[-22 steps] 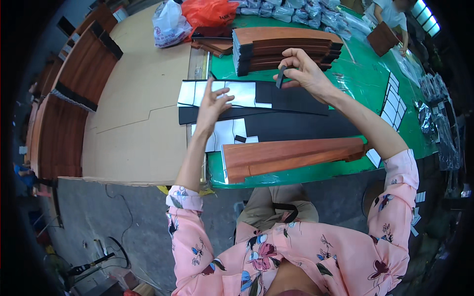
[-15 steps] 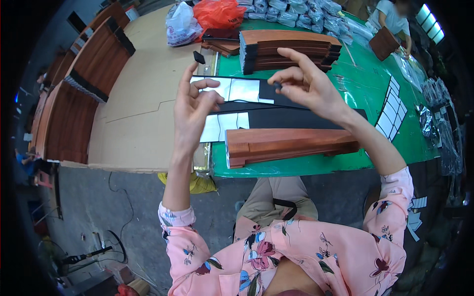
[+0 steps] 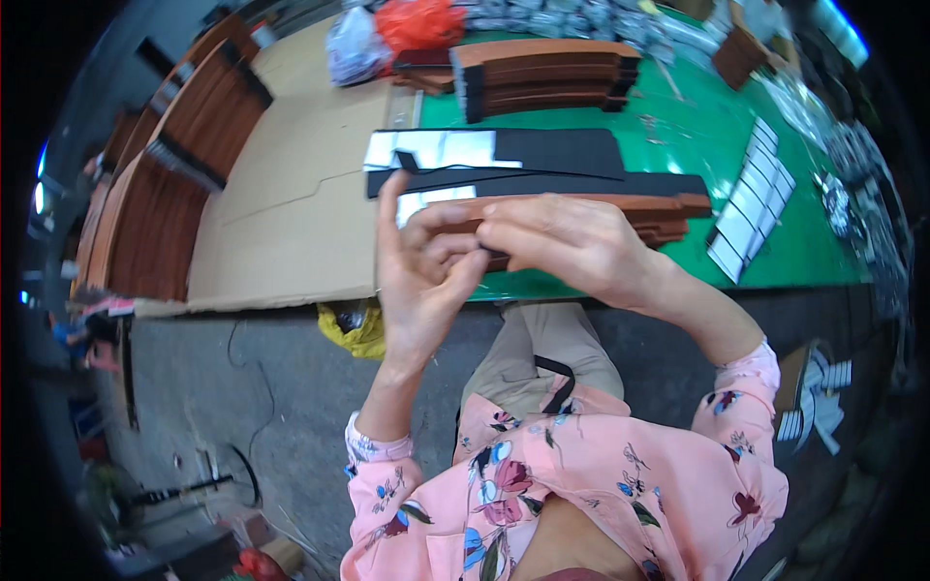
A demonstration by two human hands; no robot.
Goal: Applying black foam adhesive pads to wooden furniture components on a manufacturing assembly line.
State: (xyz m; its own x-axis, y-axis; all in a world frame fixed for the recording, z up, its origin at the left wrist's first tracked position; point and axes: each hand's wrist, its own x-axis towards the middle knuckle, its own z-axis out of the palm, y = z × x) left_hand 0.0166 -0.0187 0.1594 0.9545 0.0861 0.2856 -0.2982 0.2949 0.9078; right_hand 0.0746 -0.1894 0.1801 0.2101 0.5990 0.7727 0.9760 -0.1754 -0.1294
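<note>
My left hand (image 3: 426, 271) is raised over the table's near edge, its index finger stretched up with a small flat black piece (image 3: 406, 161) at the tip. Its other fingers curl toward the thumb in a pinch. Against them comes my right hand (image 3: 591, 242), thumb and fingers pinched together. A small dark piece (image 3: 490, 249) shows between the two hands, blurred and partly hidden by the fingers. Just behind and below them lies a stack of red-brown wood-grained panels (image 3: 668, 208), partly covered by my hands.
Black boards with white patches (image 3: 562, 150) lie beyond my hands. Farther back stand curved brown panels (image 3: 542, 77), plastic bags (image 3: 417, 24) and wrapped bundles. A white-and-black strip sheet (image 3: 751, 208) lies on the green tabletop (image 3: 668, 126). Brown panels (image 3: 145, 228) line the cardboard's left. Another person handles a panel (image 3: 741, 56).
My hands were apart and have come together, the right moving left and nearer to me. The black piece stays on my left index fingertip. The whole view has shifted slightly.
</note>
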